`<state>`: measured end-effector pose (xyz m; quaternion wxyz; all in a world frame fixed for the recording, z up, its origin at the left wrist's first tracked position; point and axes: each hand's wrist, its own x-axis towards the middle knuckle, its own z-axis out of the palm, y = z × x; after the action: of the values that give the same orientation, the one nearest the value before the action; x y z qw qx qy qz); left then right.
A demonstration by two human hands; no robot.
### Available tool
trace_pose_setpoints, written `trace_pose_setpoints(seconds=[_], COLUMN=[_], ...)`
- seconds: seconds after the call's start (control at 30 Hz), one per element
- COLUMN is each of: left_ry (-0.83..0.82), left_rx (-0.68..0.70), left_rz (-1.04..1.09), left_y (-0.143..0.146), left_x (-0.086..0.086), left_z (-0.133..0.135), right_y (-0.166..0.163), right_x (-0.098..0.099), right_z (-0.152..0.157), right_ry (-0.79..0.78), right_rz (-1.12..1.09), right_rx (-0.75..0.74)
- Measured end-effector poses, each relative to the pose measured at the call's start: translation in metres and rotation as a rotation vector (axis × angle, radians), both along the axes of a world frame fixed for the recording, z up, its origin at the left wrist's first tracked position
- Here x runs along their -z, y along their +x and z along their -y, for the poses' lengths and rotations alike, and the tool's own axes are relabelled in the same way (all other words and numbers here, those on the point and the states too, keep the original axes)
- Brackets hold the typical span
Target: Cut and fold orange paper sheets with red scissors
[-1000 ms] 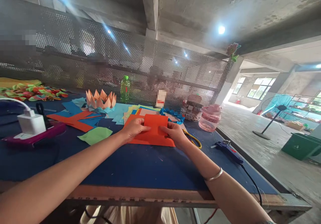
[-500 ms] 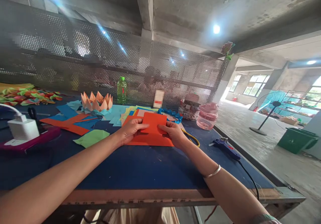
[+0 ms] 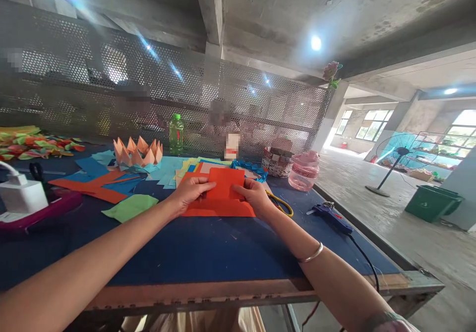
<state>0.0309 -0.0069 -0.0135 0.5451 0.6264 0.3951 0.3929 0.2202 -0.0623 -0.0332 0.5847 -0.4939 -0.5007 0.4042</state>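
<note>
Both my hands are at the middle of the table, on a sheet of orange paper [image 3: 219, 209] folded into a doubled shape. My left hand [image 3: 190, 194] grips its left side, with the fingers lying across the upper flap [image 3: 225, 183]. My right hand [image 3: 255, 196] holds the flap's right edge between thumb and fingers. Under the paper lies a dark blue table mat [image 3: 186, 250]. A green paper leaf [image 3: 130, 208] sits left of my left hand. Yellow-handled scissors [image 3: 279, 205] lie just right of my right hand, partly hidden by paper.
A folded paper lotus [image 3: 137, 153] and stacked coloured paper [image 3: 189, 169] stand beyond my hands. A blue glue gun [image 3: 330, 216] lies at the right. Behind are a green bottle [image 3: 176, 135], a pink jar [image 3: 305, 171] and a perforated metal screen [image 3: 159, 94]. The floor drops beyond the right table edge.
The whole scene has slid slightly left and down in view as my head turned. My hands remain on the orange paper, and its fold looks unchanged.
</note>
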Motion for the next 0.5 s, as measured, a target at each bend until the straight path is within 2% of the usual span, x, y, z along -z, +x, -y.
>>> trace_pose_setpoints(seconds=[0.13, 0.37, 0.5], left_ry=[-0.069, -0.252, -0.279], left_rx=[-0.017, 0.022, 0.020], left_rz=[0.015, 0.193, 0.256], left_y=[0.000, 0.002, 0.001], left_x=[0.002, -0.006, -0.008], left_z=[0.000, 0.006, 0.004], right_y=[0.000, -0.003, -0.003], right_x=[0.001, 0.000, -0.001], right_z=[-0.002, -0.001, -0.001], right_ry=[0.081, 0.103, 0.120], right_rz=[0.052, 0.048, 0.043], right_rx=[0.011, 0.007, 0.035])
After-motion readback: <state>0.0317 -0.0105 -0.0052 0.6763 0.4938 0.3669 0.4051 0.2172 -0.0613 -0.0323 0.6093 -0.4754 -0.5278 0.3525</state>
